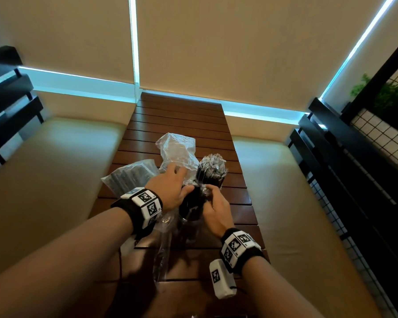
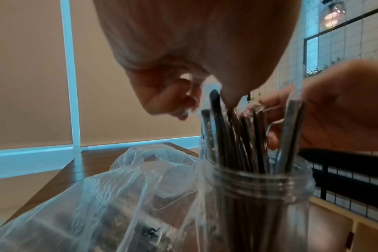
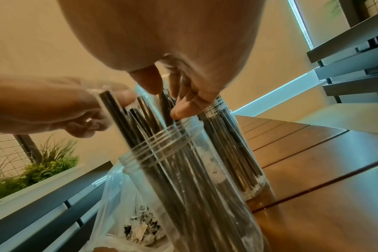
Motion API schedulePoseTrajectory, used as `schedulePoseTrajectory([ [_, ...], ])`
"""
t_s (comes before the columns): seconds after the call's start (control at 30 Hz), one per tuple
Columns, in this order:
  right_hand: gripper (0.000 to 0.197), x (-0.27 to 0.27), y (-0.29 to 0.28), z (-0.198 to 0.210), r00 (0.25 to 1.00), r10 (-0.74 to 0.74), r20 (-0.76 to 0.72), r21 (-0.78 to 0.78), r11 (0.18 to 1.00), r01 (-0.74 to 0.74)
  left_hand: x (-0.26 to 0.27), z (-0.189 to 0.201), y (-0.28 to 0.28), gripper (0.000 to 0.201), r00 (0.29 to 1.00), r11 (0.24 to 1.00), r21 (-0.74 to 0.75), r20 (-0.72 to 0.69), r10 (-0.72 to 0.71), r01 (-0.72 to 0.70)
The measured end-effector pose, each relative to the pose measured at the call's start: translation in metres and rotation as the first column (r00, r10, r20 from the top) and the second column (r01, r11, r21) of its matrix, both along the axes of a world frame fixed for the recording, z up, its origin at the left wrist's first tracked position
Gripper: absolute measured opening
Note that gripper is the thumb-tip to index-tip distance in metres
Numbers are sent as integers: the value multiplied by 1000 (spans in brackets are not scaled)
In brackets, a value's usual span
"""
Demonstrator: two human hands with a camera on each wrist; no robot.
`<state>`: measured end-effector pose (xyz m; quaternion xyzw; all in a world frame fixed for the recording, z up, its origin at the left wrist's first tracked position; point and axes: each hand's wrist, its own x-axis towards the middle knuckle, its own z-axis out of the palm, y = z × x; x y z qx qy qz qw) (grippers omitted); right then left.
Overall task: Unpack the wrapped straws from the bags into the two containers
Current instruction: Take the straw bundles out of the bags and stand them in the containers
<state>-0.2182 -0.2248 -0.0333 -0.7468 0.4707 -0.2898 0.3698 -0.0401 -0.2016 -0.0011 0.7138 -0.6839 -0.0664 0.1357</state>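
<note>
Two clear jars stand on the slatted wooden table (image 1: 184, 120). The far jar (image 1: 213, 171) (image 3: 233, 145) is packed with wrapped straws. The near jar (image 1: 190, 212) (image 2: 259, 196) (image 3: 183, 170) holds a looser bunch of dark wrapped straws (image 2: 237, 136) (image 3: 149, 119) sticking out of its threaded mouth. Both hands are at the top of that bunch. My left hand (image 1: 182, 180) (image 2: 203, 104) has its thumb on the straw tips and its fingers curled beside them. From the other side, my right hand (image 1: 213, 196) (image 3: 168, 95) pinches the straw tips.
A clear bag with straws in it (image 1: 129, 175) lies at the left of the table. A crumpled clear bag (image 1: 177, 148) (image 2: 119, 187) lies behind the jars. More loose plastic (image 3: 123, 204) lies by the near jar's base. Cushioned benches flank the table; a black grid rack (image 1: 365, 157) stands on the right.
</note>
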Motion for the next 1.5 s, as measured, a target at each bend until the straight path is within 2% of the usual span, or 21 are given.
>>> schedulePoseTrajectory([
  [0.07,52,2,-1,2,993,117,9,50,992,-118,6,1,-2,43,998,996,86,-56,16,-11],
  [0.1,61,2,-2,4,983,184,-3,64,981,-184,8,0,-3,40,996,996,83,-80,25,-19],
  [0.2,92,5,-5,9,923,324,-208,22,945,-327,9,-2,-3,36,994,997,72,-110,18,-10],
  [0.27,103,8,-8,10,874,355,-331,19,929,-370,7,-1,-1,35,992,994,106,-122,-12,25],
  [0.33,107,14,-8,10,849,330,-412,-18,929,-370,8,5,1,37,990,984,165,-135,-40,62],
  [0.43,101,25,-5,9,802,175,-571,-162,934,-319,16,19,4,40,973,985,164,-229,-12,51],
  [0.53,93,35,-5,11,841,106,-531,-158,962,-221,31,31,9,42,939,988,153,-334,84,-34],
  [0.7,86,50,-9,17,867,129,-482,-129,968,-216,53,20,19,46,964,940,341,-239,116,-29],
  [0.83,96,50,-7,19,849,58,-526,-206,959,-194,68,4,24,53,983,946,282,-40,177,-159],
  [0.9,92,49,-7,23,865,-2,-501,-294,941,-168,73,-4,27,63,981,937,290,70,180,-193],
  [0.97,85,50,-7,28,885,-34,-465,-375,913,-162,74,-16,30,79,971,907,355,149,185,-227],
  [1.03,80,53,-6,33,893,-49,-447,-443,880,-173,72,-28,32,87,958,873,408,202,202,-269],
  [1.1,76,58,-4,38,889,-76,-451,-493,852,-177,69,-40,34,77,952,860,419,217,216,-291],
  [1.2,61,67,2,46,879,-145,-454,-585,792,-172,66,-47,34,45,948,869,390,212,237,-305],
  [1.27,38,74,6,52,916,-109,-385,-662,725,-191,67,-45,32,48,941,878,348,206,270,-328],
  [1.3,26,78,8,54,933,-47,-356,-686,691,-227,68,-42,31,52,939,885,323,193,285,-335],
  [1.37,14,88,14,57,910,133,-394,-650,660,-377,74,-32,29,43,938,902,259,142,317,-344],
  [1.43,13,101,20,55,806,286,-517,-481,682,-551,82,-18,26,28,940,922,184,101,327,-341],
  [1.5,10,115,22,46,705,361,-611,-279,735,-618,89,-5,26,24,948,943,99,55,312,-317],
])
